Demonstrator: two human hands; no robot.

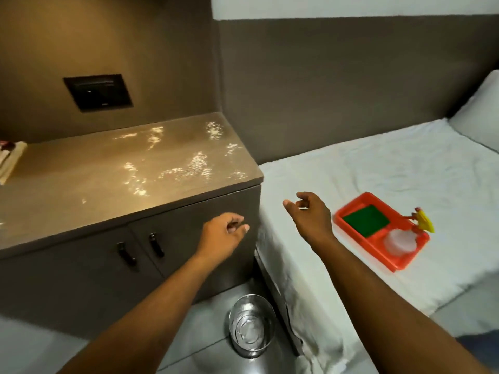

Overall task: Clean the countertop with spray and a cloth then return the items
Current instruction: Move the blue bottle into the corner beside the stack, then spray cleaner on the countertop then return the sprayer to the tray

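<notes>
The left hand [225,229] is held empty in front of the cabinet, fingers loosely curled, and the right hand [310,211] is held empty above the bed [378,168] edge, thumb and fingers apart. On the bed an orange tray [402,263] is seen, blurred, with a green cloth [366,220] and a spray bottle [402,238] lying in it. Glistening patches are spread over the counter [81,190]. A folded item [9,160] is cut off at the counter's left edge.

head view: worn at head height, wide-angle | faces forward and down | countertop [129,168] fills the left of frame, bed [378,168] the right | both forearms enter from the bottom edge, near
</notes>
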